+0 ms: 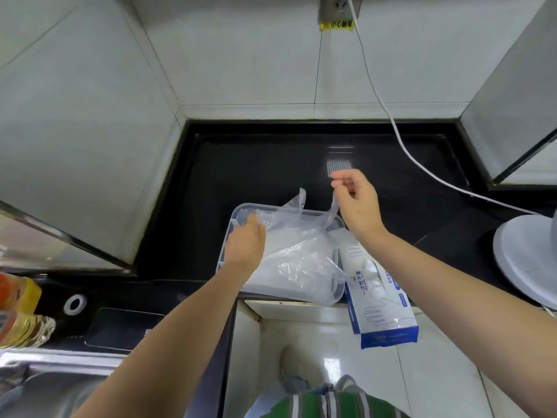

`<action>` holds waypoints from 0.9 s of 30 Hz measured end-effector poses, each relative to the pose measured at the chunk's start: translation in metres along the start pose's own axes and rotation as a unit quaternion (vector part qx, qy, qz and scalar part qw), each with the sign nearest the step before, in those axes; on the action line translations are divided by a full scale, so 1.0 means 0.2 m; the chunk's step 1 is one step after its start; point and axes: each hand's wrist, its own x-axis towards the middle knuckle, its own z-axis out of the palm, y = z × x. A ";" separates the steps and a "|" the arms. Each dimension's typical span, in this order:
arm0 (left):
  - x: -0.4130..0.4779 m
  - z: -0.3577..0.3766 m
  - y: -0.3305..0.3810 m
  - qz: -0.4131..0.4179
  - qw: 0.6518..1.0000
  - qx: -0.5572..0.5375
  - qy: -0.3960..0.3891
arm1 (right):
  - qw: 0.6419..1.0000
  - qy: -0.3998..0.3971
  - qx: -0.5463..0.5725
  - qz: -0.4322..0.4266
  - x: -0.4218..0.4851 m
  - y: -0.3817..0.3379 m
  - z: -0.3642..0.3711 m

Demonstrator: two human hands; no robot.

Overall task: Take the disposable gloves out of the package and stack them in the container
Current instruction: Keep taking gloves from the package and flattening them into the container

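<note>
Disposable glove (297, 227): thin clear film, spread in the air over the clear plastic container (337, 297), above the glove stack (289, 267) lying in it. Right hand (357, 203) pinches one glove finger between thumb and forefinger, raised; left hand (244, 245) grips the opposite edge with curled fingers. Judged very light, limp and clingy; best taken at two edges and held taut. Blue-and-white package (379, 300) lies just beside the container on the black countertop (256, 170).

Beyond our grip we see a white cable (398, 138) on the black countertop (256, 164); far left, an oil bottle (21, 315).
</note>
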 end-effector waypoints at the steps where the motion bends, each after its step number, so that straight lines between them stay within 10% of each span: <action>1: 0.00 0.01 0.00 -0.001 1.000 0.013 -0.007 | 0.999 -0.016 -0.006 -0.051 -0.03 -0.04 0.03; 5: 0.01 0.04 -0.02 0.005 0.993 0.120 -0.010 | 0.979 -0.159 -0.070 -0.107 -0.12 -0.04 0.21; 9: 0.01 0.05 -0.03 0.005 0.987 0.158 -0.038 | 0.871 -0.371 -0.287 0.145 -0.15 0.09 0.32; 18: 0.01 0.09 0.05 0.161 0.966 0.179 0.091 | 0.809 -0.430 -0.342 0.206 -0.20 0.27 0.41; 23: 0.07 0.21 0.04 0.023 0.975 0.110 -0.192 | 0.800 -0.445 -0.350 0.198 -0.22 0.30 0.41; 27: 0.09 0.32 -0.11 -0.069 0.955 0.091 -0.274 | 0.779 -0.458 -0.380 0.198 -0.22 0.33 0.37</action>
